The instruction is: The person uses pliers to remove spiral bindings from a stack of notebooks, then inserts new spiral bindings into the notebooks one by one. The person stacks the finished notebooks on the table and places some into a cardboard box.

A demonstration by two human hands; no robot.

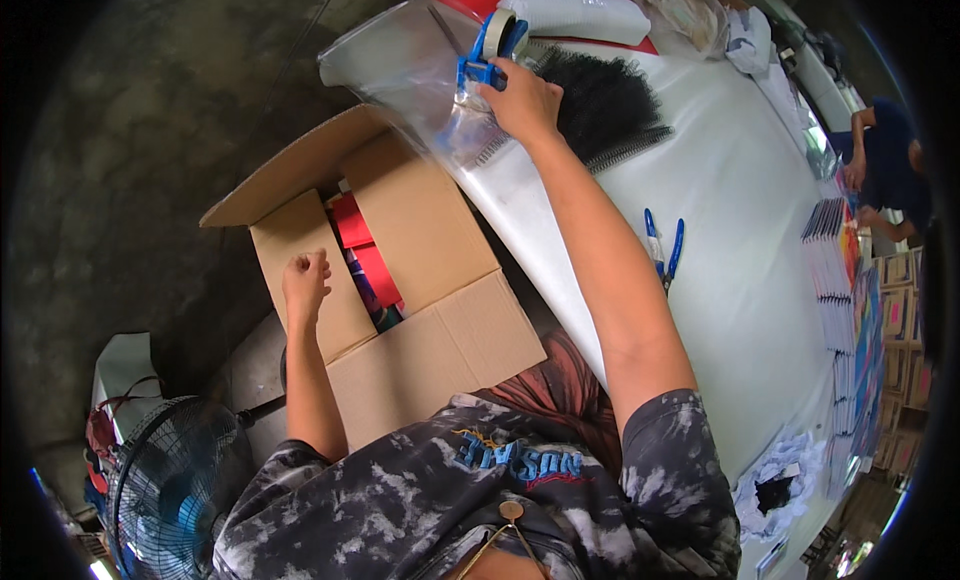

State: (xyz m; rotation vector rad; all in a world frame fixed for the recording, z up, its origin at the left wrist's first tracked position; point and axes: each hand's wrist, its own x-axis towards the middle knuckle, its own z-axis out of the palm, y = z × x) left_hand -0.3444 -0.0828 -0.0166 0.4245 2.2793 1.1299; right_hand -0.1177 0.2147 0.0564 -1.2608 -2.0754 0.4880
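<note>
Right hand (525, 98) grips the blue tape dispenser (482, 72) at the counter's (745, 215) far end | left hand (308, 280) loosely closed, seemingly empty, over the cardboard carton (425, 230) (contact unclear) | best: hold firmly, keep tape (494, 36) off the clear plastic (395, 65).

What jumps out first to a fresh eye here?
The big open cardboard box at centre-left, with red contents showing between its flaps and the left hand at one flap. Next, at upper centre, the blue tape dispenser in the right hand, and the bristly black pile just right on the white tabletop.
</note>
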